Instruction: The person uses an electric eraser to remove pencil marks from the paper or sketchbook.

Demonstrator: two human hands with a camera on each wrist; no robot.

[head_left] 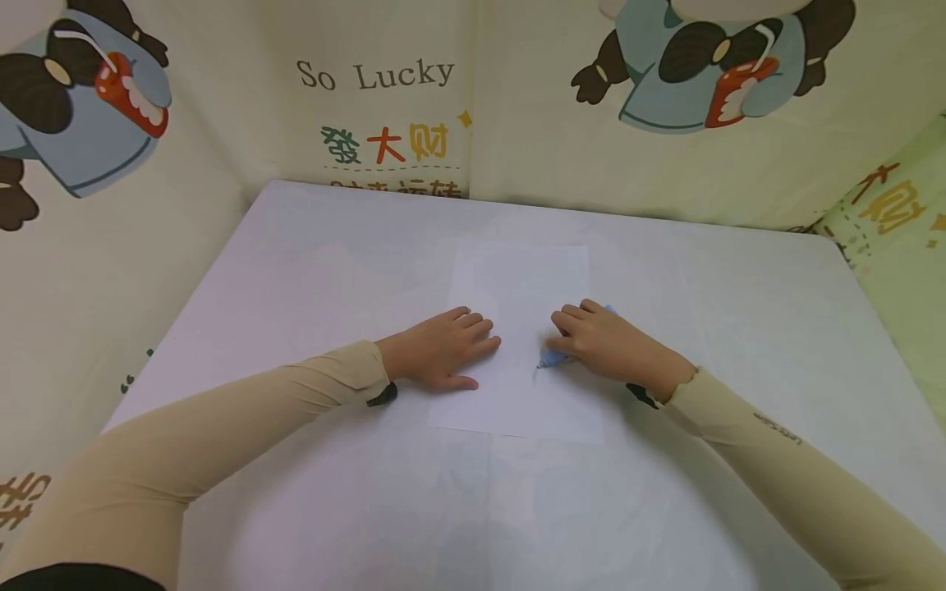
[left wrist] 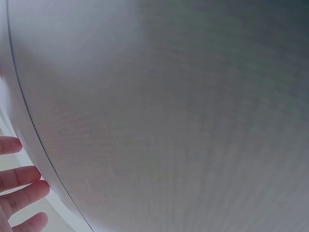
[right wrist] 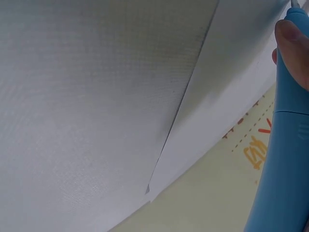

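A sheet of white paper [head_left: 521, 275] lies on the white table. My left hand [head_left: 447, 349] rests flat at its left side, fingers spread and pointing inward. In the left wrist view only its fingers [left wrist: 21, 179] show, at the lower left. My right hand [head_left: 606, 341] grips a thick blue pen [head_left: 554, 359] over the right half of the sheet. The pen is tilted, its narrow tip down at the paper, close to a faint short mark. The right wrist view shows the seamed pen body [right wrist: 282, 159] and the thumb [right wrist: 293, 48] pressed along it near the metal tip.
Pale cloth walls [head_left: 517, 98] printed with cartoon figures and lettering stand behind and beside the table [head_left: 332, 254]. A dark band [head_left: 641, 396] sits under the right wrist, and another dark piece [head_left: 383, 395] under the left.
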